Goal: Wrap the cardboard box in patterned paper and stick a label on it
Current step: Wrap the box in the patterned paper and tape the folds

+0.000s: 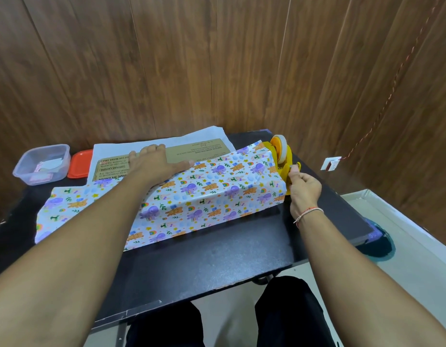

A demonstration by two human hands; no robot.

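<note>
A flat cardboard box (204, 150) lies on the black table (216, 254), its near side and front covered by patterned paper (206, 194) with animals and rainbows. The paper's white underside (166, 141) sticks out behind the box. My left hand (155, 162) presses flat on the box top at the paper's edge. My right hand (303, 190) pinches the end of the tape at the cutter of a yellow tape dispenser (283, 156), which stands against the box's right end.
A clear plastic tub (41, 164) with small paper slips sits at the table's far left, an orange lid (79, 164) beside it. Wood-panelled walls close in behind and to the right. A white wall socket (331, 163) with a red cord hangs at right.
</note>
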